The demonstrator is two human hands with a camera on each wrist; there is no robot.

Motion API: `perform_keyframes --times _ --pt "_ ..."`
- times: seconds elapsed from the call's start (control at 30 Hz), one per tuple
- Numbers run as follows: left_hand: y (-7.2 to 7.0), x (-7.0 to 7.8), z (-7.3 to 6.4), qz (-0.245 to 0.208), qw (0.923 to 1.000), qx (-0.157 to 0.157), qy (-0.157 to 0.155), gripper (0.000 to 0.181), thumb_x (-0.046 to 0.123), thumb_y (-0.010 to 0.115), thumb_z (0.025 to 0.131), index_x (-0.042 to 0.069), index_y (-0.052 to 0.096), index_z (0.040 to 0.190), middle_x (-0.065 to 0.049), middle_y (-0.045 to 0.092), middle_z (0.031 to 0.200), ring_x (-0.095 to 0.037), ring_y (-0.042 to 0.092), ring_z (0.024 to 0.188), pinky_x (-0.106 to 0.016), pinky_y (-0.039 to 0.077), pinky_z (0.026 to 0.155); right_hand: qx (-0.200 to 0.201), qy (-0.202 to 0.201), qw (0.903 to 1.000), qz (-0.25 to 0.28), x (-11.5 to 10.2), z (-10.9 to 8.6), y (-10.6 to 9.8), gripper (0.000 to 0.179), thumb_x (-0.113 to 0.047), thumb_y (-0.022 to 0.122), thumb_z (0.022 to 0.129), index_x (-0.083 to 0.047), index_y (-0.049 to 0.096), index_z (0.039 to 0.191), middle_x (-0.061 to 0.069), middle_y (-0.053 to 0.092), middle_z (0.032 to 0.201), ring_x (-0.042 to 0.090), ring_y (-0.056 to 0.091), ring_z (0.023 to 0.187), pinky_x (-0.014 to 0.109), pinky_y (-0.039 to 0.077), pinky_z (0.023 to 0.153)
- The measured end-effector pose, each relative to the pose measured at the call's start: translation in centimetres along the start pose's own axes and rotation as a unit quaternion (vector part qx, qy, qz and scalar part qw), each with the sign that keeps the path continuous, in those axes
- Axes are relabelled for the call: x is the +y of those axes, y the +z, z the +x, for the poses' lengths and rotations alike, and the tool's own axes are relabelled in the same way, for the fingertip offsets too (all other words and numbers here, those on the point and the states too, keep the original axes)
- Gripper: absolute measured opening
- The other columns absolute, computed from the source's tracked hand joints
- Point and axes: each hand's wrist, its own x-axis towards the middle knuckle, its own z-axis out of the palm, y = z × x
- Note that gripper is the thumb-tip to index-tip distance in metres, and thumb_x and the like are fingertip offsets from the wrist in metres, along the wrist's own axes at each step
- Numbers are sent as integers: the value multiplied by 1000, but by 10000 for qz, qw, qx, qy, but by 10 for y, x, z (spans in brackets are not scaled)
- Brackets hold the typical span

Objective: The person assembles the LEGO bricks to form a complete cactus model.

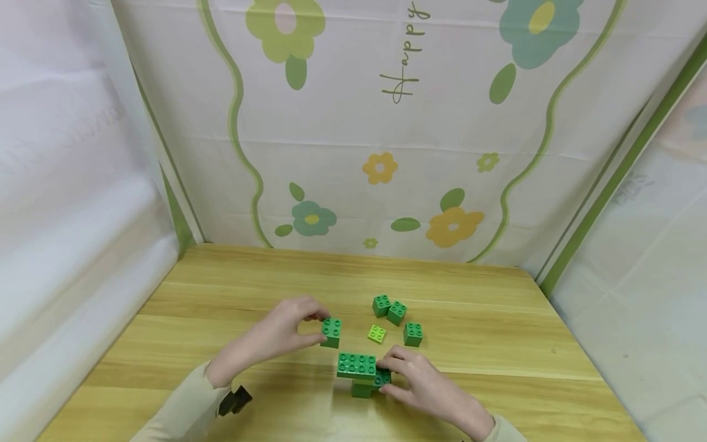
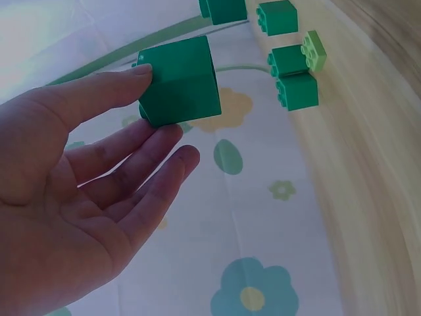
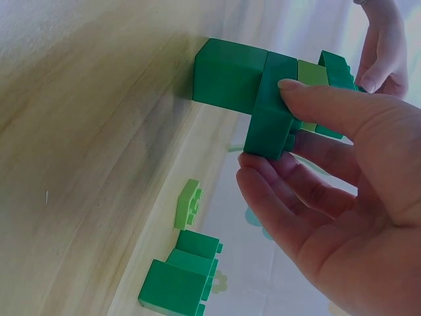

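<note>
Pinched between thumb and fingertips of the left hand [image 1: 289, 326], a four-stud green block [image 1: 331, 332] sits studs up, seemingly raised off the wood, while the right hand [image 1: 420, 382] holds the green stack [image 1: 361, 390] by its side brick [image 1: 383, 377]. That stack stands near the front middle of the table [image 1: 475, 294], just nearer the wearer than the block and a little to its right; an eight-stud brick [image 1: 356, 363] tops it, over a lime layer. Whether its base touches the wood, I cannot tell. For good handling, hold the block level, fingers low on its walls, and brace the stack firmly, since pressing on the top brick's overhang could tip or loosen it. Only a narrow gap parts block from stack, so small moves suit. Beyond lie the lime plate [image 1: 377, 333], two touching green blocks [image 1: 389, 309] and a separate green block [image 1: 413, 334], easily brushed by either hand's knuckles. Wood stretches wide on both sides; its far edge meets the flowered cloth [image 1: 331, 126].
</note>
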Motion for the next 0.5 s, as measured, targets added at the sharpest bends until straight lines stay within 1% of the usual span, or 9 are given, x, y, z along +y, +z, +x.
perform_keyframes --times 0.2,0.37,0.5 --pt "0 7 -2 -157 9998 -137 -36 27 15 79 83 10 70 108 0 72 103 -11 66 93 -21 58 82 -90 86 9999 28 -1 0 -1 29 -19 74 90 -5 70 115 -2 66 105 2 60 92 15 55 75" --pt "1 10 -4 -223 9996 -170 14 27 16 79 83 10 70 109 0 73 103 -9 67 92 -22 58 82 -58 70 10000 -17 0 0 0 30 -20 74 89 -5 70 115 -2 66 104 2 60 92 14 55 75" --pt "3 12 -5 -322 9992 -220 -29 27 17 79 84 11 70 109 1 73 103 -8 66 92 -22 58 82 -41 46 10000 -14 1 0 1 30 -19 75 89 -5 70 115 -2 66 104 2 60 91 13 54 75"
